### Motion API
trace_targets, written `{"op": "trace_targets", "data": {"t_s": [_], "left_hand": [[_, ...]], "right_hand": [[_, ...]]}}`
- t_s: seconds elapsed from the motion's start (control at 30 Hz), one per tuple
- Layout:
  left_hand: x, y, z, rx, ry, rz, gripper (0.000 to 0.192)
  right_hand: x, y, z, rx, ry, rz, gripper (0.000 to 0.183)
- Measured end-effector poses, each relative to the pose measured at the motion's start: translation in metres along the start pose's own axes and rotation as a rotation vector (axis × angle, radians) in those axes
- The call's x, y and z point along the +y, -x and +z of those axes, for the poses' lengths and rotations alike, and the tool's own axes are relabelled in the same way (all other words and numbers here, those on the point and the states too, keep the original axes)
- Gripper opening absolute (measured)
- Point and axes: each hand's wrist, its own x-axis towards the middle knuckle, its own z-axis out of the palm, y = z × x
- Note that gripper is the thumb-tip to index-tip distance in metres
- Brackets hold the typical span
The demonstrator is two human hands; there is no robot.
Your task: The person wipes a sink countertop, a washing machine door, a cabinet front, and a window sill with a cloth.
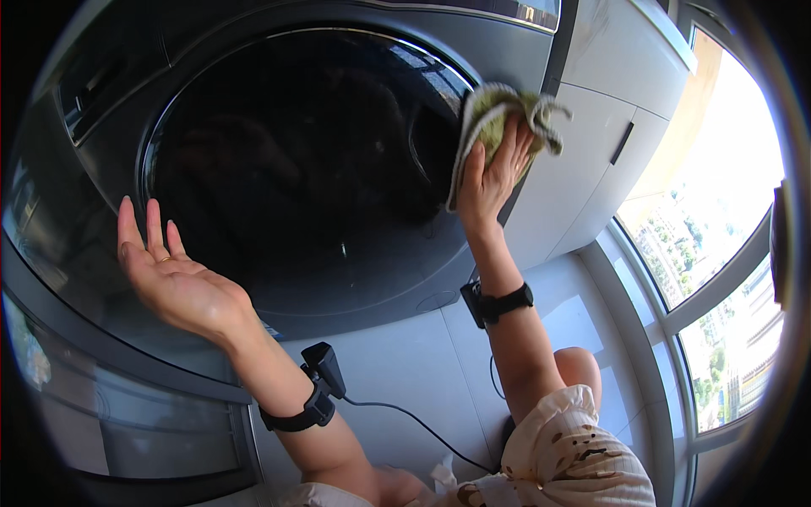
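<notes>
A dark front-loading laundry machine (507,57) fills the upper part of the view, with a large round glossy black door (304,158). My right hand (497,171) presses a green cloth with a pale grey edging (491,130) against the machine's front, at the right rim of the door. Part of the cloth bunches up beyond my fingertips. My left hand (184,279) is raised near the lower left of the door, palm up, its fingers apart and holding nothing. Whether it touches the machine cannot be told. Each forearm wears a black strap with a small device.
White cabinets (592,133) with a black handle (622,144) stand right of the machine. Beyond them is a bright window (716,190). A cable (412,415) runs from the left strap's device over the tiled floor (393,355). A glass-fronted panel (165,431) is at lower left.
</notes>
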Motion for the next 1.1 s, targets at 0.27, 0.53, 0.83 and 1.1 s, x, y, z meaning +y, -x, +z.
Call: {"op": "trace_targets", "data": {"t_s": [0.27, 0.53, 0.83, 1.1], "left_hand": [[0.013, 0.009, -0.001, -0.017, 0.021, 0.022, 0.044], [0.002, 0.003, 0.007, -0.011, -0.032, 0.11, 0.045], [-0.035, 0.008, 0.003, 0.007, -0.069, 0.058, 0.045], [-0.063, 0.015, -0.006, -0.038, 1.056, -0.56, 0.054]], "right_hand": [[0.033, 0.05, -0.007, -0.029, -0.063, 0.269, 0.056], [-0.074, -0.063, 0.012, -0.054, 0.184, -0.446, 0.063], [0.003, 0.061, 0.009, 0.105, 0.025, -0.105, 0.061], [-0.053, 0.143, -0.016, 0.3, -0.71, 1.535, 0.056]]}}
